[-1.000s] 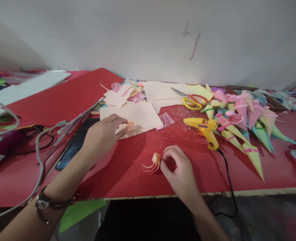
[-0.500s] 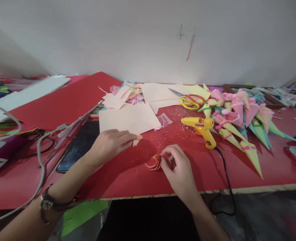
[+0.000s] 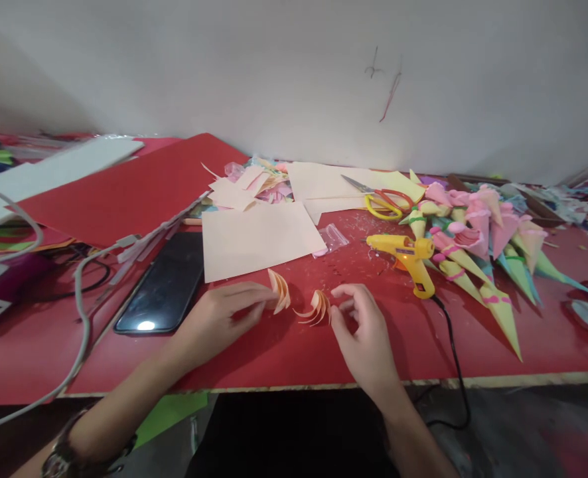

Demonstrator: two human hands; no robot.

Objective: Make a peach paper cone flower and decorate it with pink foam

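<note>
My left hand point(image 3: 229, 309) reaches in from the left, its fingertips pinching a small fan of curled peach paper strips point(image 3: 281, 292) just above the red tabletop. A second cluster of curled peach paper strips point(image 3: 316, 308) lies close by to the right, its ends splayed leftward. Beside that cluster is my right hand point(image 3: 361, 325), with bent fingers and a gap between thumb and forefinger tip. Its thumb is very near the strips' edge; whether they touch is unclear. A cream paper sheet point(image 3: 259, 239) lies behind my left hand.
A yellow glue gun point(image 3: 406, 255) with a black cord lies to the right. Behind it are scissors point(image 3: 378, 199) and a pile of pastel paper cones point(image 3: 478, 226). A black phone point(image 3: 162, 285), white cable point(image 3: 81, 299) and large red sheet point(image 3: 139, 192) occupy the left.
My left hand has come down toward the front edge, bringing its curled strips beside the other cluster. My right hand's forefinger and thumb have parted. The view has shifted slightly.
</note>
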